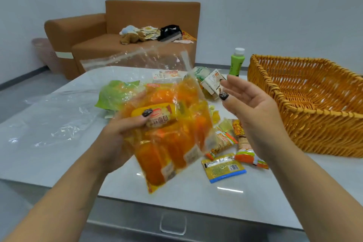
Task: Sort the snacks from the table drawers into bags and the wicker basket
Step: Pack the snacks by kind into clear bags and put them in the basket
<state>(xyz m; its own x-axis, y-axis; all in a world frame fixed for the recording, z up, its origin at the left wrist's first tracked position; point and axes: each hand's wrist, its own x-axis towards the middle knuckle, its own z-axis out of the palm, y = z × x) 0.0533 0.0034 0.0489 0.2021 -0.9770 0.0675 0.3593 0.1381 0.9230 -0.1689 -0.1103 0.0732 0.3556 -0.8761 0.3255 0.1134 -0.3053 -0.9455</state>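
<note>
Drawer handle (172, 224) | white table (59, 153) | brown sofa (137, 25) behind

Under my left thumb, the yellow bread packet (157, 115) inside the clear bag (167, 133) reads "软面包". The yellow sachet (224, 168) on the table shows a barcode, its digits too small to read, and print elsewhere is blurred.

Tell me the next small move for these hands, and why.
Probably bring the right hand to the open top of the clear bag and press it shut. The left hand grips the bag, already full of orange snack packs, while the right hand is open and holds nothing.
</note>
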